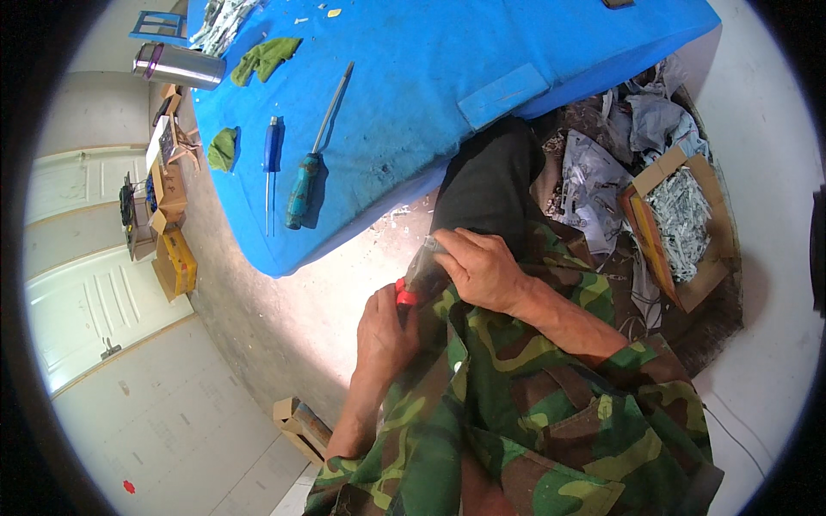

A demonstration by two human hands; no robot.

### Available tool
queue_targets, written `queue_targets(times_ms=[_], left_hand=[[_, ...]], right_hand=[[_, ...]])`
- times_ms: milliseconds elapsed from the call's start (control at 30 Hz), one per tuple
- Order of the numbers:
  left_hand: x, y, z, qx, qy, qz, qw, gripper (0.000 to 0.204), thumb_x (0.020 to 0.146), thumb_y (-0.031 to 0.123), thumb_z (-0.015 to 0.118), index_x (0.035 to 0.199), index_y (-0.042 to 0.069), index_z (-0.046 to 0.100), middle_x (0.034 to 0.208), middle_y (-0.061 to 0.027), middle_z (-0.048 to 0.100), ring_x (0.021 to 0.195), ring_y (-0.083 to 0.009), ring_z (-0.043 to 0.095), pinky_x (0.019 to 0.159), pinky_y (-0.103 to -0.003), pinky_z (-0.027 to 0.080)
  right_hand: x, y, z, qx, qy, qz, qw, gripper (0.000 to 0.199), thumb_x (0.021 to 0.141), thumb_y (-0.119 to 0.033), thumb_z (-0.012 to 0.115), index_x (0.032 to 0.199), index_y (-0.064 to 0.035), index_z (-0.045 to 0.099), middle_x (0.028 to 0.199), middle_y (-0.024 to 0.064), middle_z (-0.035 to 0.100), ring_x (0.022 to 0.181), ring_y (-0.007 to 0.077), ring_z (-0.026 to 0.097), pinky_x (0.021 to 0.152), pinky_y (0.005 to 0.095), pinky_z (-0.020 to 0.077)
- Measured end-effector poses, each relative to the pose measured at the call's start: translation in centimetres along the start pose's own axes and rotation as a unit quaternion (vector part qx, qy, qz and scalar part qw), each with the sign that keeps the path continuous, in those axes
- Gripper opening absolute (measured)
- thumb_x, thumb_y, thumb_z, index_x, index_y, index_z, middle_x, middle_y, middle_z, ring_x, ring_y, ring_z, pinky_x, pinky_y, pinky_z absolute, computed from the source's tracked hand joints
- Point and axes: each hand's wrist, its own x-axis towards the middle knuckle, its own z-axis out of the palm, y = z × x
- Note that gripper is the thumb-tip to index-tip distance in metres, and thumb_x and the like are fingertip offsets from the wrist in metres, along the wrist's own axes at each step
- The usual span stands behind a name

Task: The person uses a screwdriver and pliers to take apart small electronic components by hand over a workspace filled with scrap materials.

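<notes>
Head view, looking down: one red-handled tool [406, 294] is held above the person's lap, in front of the near edge of a blue-covered desk [404, 95]. Its long axis slants from lower left to upper right, the red handle nearer the body and the grey metal end pointing up and away, toward the right hand [486, 268]. The left hand [385, 331] is closed around the handle. The right hand has its fingers bent and nearly together at the grey end; whether they grip the tool itself or a small piece there, I cannot tell.

On the desk lie two screwdrivers: one blue-handled screwdriver [272, 155], its shaft pointing toward the person, and one teal-handled screwdriver [303, 185], its shaft pointing away and slightly right. Beyond them are two green cloths [268, 60] and one metal flask [185, 65] on its side. At right, one open carton [723, 258] holds many pale strips [680, 215].
</notes>
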Motion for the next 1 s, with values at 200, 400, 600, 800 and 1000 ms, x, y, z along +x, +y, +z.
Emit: queue_targets(times_ms=[200,400,600,800,1000], left_hand=[[0.3,0.9,-0.5,0.001,-0.004,-0.005,1.000,0.034,0.096,0.006,0.068,0.128,-0.002,0.059,0.108,-0.0278,0.068,0.097,-0.0451,0.068,0.085,-0.050,0.055],[0.7,1.7,-1.1,0.015,-0.007,0.016,1.000,0.038,0.098,0.012,0.068,0.132,-0.003,0.058,0.110,-0.0280,0.068,0.098,-0.0445,0.068,0.087,-0.050,0.055],[0.7,1.8,-1.5,0.004,-0.026,0.004,1.000,0.039,0.098,0.012,0.069,0.133,-0.003,0.059,0.113,-0.0277,0.069,0.101,-0.0428,0.070,0.089,-0.050,0.056],[0.7,1.6,-1.7,-0.014,-0.024,-0.004,1.000,0.039,0.098,0.013,0.068,0.133,-0.003,0.060,0.112,-0.0273,0.070,0.100,-0.0423,0.070,0.089,-0.049,0.056],[0.7,1.2,-1.5,-0.030,-0.017,0.002,0.999,0.041,0.098,0.015,0.069,0.134,-0.003,0.060,0.114,-0.0282,0.070,0.101,-0.0423,0.071,0.090,-0.048,0.056]], right_hand=[[-0.1,0.4,0.7,0.034,0.055,-0.011,0.998,0.024,0.095,-0.007,0.067,0.115,0.0062,0.065,0.094,0.0242,0.071,0.087,0.0439,0.071,0.072,0.0473,0.0575],[0.1,0.3,0.4,0.042,0.051,-0.003,0.998,0.024,0.095,-0.008,0.066,0.114,0.0070,0.066,0.095,0.0250,0.071,0.089,0.0436,0.072,0.074,0.0469,0.0583],[0.2,-0.2,0.0,0.096,0.041,0.033,0.994,0.023,0.095,-0.007,0.067,0.114,0.0066,0.066,0.092,0.0236,0.070,0.086,0.0419,0.073,0.071,0.0446,0.0578],[0.3,-0.1,0.0,0.077,0.063,0.034,0.994,0.027,0.097,-0.009,0.068,0.119,0.0058,0.066,0.097,0.0232,0.073,0.089,0.0394,0.075,0.073,0.0431,0.0592],[0.3,-0.6,-0.2,0.047,0.070,0.040,0.996,0.034,0.094,-0.010,0.072,0.124,0.0040,0.063,0.102,0.0238,0.074,0.095,0.0397,0.076,0.078,0.0442,0.0615]])
